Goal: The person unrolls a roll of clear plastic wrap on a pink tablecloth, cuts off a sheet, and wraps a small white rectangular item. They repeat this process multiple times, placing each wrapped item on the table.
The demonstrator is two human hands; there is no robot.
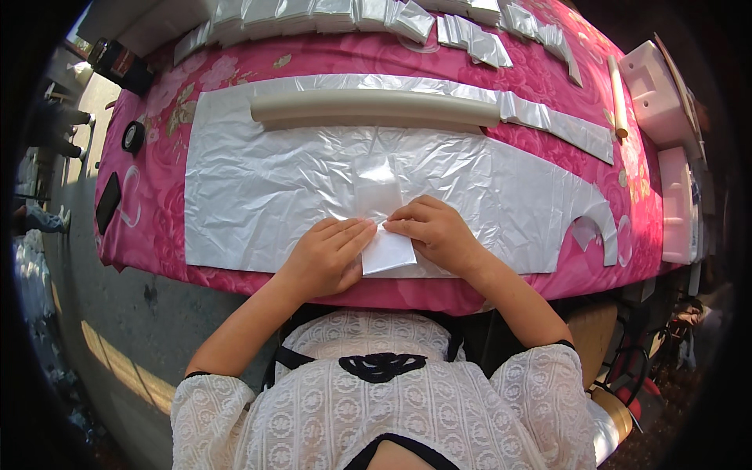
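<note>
A small white folded packet (389, 252) sits between my hands near the front edge of the table. The fingers of my left hand (333, 249) are pressed together on its upper left side. Thumb and fingers of my right hand (435, 235) pinch its upper right edge. Just beyond, a clear plastic sleeve (377, 185) lies flat, its near end at my fingertips; I cannot tell whether the packet is inside it. Beneath is a large whitish plastic apron (258, 188), crinkled and spread out, with a neck loop (605, 223) at its right end.
A long grey tube (376, 108) lies across the far part of the plastic. Several stacked silvery packets (333, 14) line the far edge. A dark jar (121, 66), a tape roll (133, 137) and a phone (108, 202) are at left. White foam boxes (654, 94) stand at right.
</note>
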